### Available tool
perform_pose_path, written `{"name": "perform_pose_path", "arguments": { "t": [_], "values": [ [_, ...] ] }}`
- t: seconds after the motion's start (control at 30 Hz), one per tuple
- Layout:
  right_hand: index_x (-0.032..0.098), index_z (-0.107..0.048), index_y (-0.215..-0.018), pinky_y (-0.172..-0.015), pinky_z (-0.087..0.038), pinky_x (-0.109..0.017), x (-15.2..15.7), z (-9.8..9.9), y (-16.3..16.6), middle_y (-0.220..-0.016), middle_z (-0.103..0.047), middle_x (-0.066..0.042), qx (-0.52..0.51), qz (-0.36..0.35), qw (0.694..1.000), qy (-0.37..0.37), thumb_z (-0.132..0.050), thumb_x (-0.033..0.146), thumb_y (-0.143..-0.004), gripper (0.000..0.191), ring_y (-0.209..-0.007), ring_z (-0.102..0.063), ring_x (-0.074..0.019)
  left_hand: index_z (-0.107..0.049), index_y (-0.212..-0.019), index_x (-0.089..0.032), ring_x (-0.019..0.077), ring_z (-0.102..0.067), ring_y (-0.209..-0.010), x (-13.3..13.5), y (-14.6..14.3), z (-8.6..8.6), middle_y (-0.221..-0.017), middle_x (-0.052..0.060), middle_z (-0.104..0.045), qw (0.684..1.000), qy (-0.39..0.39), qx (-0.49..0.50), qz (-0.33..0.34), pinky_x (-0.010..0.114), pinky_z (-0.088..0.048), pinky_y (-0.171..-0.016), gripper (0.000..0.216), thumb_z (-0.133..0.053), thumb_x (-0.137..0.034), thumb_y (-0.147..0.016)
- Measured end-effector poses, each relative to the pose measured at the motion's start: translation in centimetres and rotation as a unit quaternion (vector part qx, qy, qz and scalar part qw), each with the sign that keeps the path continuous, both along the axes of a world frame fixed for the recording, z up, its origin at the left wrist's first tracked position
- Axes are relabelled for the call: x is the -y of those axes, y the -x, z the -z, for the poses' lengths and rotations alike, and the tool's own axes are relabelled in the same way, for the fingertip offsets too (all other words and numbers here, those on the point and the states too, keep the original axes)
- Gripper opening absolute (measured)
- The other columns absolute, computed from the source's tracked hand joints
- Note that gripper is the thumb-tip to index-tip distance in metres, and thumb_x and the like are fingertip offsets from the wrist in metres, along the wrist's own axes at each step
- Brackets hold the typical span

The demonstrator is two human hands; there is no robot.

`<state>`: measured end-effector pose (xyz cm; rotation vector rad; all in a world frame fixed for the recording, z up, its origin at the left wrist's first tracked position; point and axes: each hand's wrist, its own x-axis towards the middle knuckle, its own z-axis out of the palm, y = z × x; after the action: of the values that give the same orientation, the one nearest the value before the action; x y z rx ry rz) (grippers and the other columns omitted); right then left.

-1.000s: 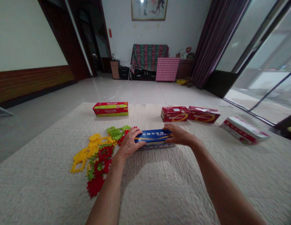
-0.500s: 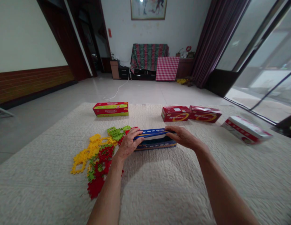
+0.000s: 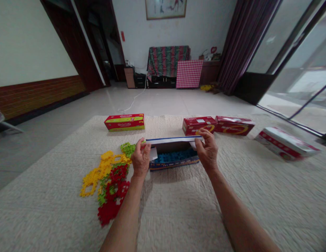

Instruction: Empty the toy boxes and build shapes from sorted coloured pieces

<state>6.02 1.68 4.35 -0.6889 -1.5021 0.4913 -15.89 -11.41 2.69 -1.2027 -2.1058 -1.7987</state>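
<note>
My left hand (image 3: 141,158) and my right hand (image 3: 207,151) pinch the two ends of a blue cardboard lid (image 3: 173,140), held up on edge. Under it lies the open blue box (image 3: 174,163), its inside showing blue interlocking plastic pieces (image 3: 173,157). White paper flaps stick out by both hands. Left of my left hand, a loose heap of yellow, green and red interlocking plastic pieces (image 3: 111,180) lies on a quilted cream mat (image 3: 178,210), almost touching my left wrist.
Red cardboard boxes (image 3: 124,122) (image 3: 199,126) (image 3: 234,125) stand along the mat's far side, and a red-and-white box (image 3: 286,144) lies at the right. Beyond the mat is a tiled floor with a white cable (image 3: 131,100).
The lid has been lifted off the box and now stands on edge between my hands. My hands have turned upright, and the blue pieces inside have come into view.
</note>
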Motion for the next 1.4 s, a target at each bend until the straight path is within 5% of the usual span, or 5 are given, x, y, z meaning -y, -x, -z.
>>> {"name": "perform_pose_path", "arguments": {
  "t": [0.23, 0.47, 0.67, 1.03, 1.4],
  "values": [
    [0.022, -0.063, -0.093, -0.098, -0.049, -0.052, -0.9, 0.4, -0.5, -0.125, -0.056, -0.010, 0.134, 0.052, 0.988, -0.061, -0.062, 0.025, -0.079, 0.014, -0.118, -0.055, -0.0273, -0.064, -0.077, -0.018, 0.0171, -0.065, -0.082, -0.1, -0.1, 0.0, -0.085, 0.006, -0.067, 0.998, -0.036, -0.046, -0.022, 0.028, -0.054, -0.072, 0.028, -0.060, -0.044, -0.084],
    [0.019, -0.053, -0.127, -0.110, -0.033, -0.059, -2.1, 1.8, -1.2, -0.146, -0.041, -0.017, 0.266, 0.025, 0.964, 0.011, -0.067, 0.040, -0.071, 0.061, -0.136, -0.037, -0.0360, -0.058, -0.128, -0.014, 0.0318, -0.045, -0.135, 0.3, -0.2, 0.0, -0.142, 0.018, -0.049, 0.981, 0.090, -0.127, 0.116, 0.048, -0.038, -0.111, 0.060, -0.066, -0.047, -0.078],
    [0.016, -0.061, -0.118, -0.106, -0.041, -0.052, -2.6, 1.2, -2.4, -0.134, -0.054, -0.018, 0.292, -0.004, 0.955, 0.041, -0.060, 0.031, -0.073, 0.047, -0.126, -0.050, -0.0317, -0.050, -0.136, -0.012, 0.0337, -0.038, -0.140, 0.3, 0.4, 0.2, -0.151, 0.021, -0.039, 0.975, 0.137, -0.111, 0.136, 0.051, -0.035, -0.114, 0.074, -0.072, -0.043, -0.072],
    [0.016, -0.066, -0.093, -0.085, -0.047, -0.042, -2.7, -0.3, -4.8, -0.100, -0.063, -0.014, 0.298, 0.202, 0.932, 0.037, -0.061, 0.027, -0.072, 0.024, -0.097, -0.058, -0.0287, -0.070, -0.098, -0.015, 0.0213, -0.065, -0.095, 0.1, 1.7, -0.2, -0.101, 0.011, -0.070, 0.993, -0.006, -0.112, -0.047, 0.035, -0.052, -0.089, 0.026, -0.055, -0.030, -0.084],
    [0.016, -0.067, -0.087, -0.064, -0.037, -0.029, -0.9, -1.7, -2.7, -0.082, -0.069, -0.008, 0.422, 0.125, 0.888, 0.130, -0.054, 0.026, -0.082, 0.017, -0.074, -0.060, -0.0208, -0.075, -0.086, -0.020, 0.0196, -0.061, -0.077, 0.9, 1.1, -0.8, -0.079, 0.006, -0.065, 0.973, 0.135, -0.183, -0.052, 0.030, -0.046, -0.074, 0.023, -0.053, -0.028, -0.086]
  ]
}}
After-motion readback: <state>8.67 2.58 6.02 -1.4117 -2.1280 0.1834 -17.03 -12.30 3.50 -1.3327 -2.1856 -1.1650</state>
